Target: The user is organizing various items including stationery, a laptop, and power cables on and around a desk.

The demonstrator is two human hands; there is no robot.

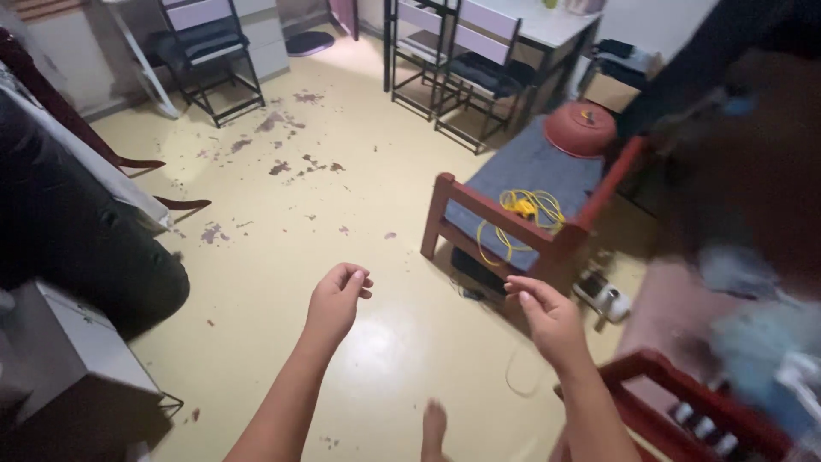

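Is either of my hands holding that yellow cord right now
No, the left hand and right hand are both empty above the floor, while the yellow cord lies coiled on the red-framed bench.

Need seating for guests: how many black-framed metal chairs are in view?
3. One chair stands at the top left by the wall; two more, a nearer chair and a farther chair, stand together beside the white table. Others may be hidden beyond the frame.
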